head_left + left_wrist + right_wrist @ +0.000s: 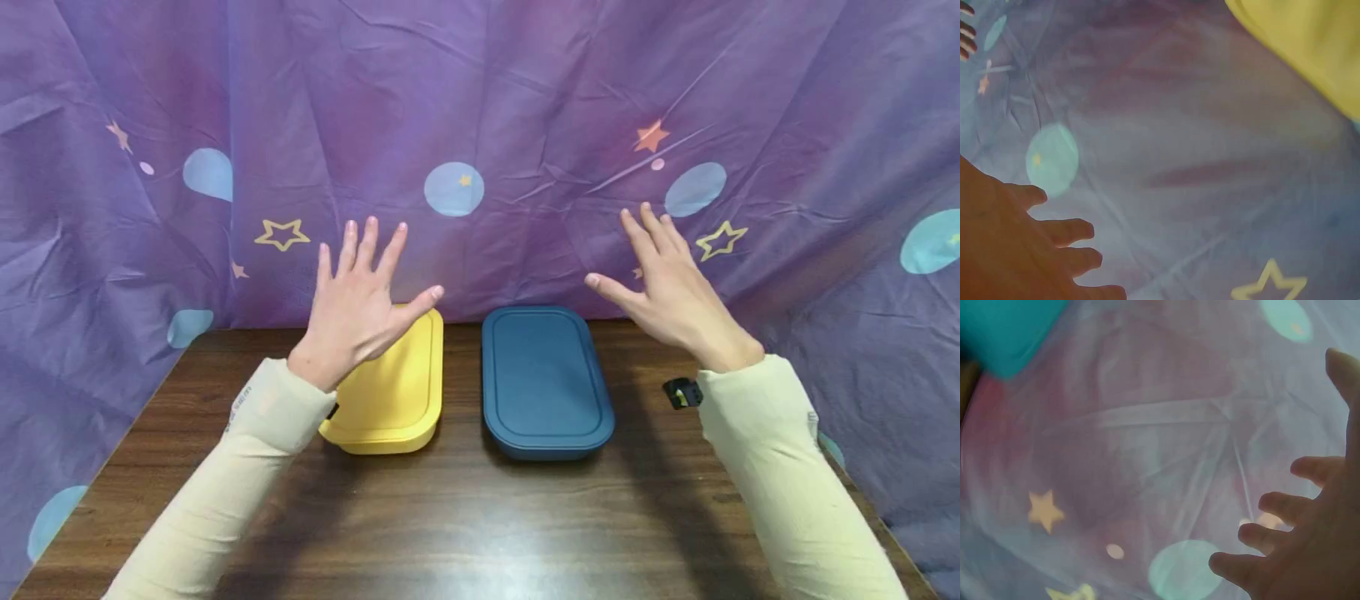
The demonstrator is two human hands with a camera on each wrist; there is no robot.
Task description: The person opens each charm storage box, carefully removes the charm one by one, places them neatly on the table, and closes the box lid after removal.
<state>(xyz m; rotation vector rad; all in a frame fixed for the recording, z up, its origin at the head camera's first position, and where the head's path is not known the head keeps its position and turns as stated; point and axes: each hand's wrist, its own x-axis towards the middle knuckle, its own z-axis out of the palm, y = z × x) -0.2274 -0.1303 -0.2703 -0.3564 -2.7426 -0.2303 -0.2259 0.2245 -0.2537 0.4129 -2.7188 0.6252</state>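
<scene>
One yellow box (397, 387) and one blue box (547, 379), both lidded, sit near the far edge of the brown worktop (465, 525), the yellow to the left, the blue just beside it, with a narrow strip of wood between. Over the head feed I have the left grip (356, 312) spread wide, fingers straight and thumb out, with hold of nothing; it blocks my view of part of the yellow lid, and I cannot tell how high above it the palm is. The right grip (675, 292) is likewise spread, straight-fingered and holding nothing, apart from the blue box and to its right. Pale sleeves (780, 467) cover both forearms. Behind the boxes I see a creased purple cloth (540, 92) printed with stars and pale blue discs.
</scene>
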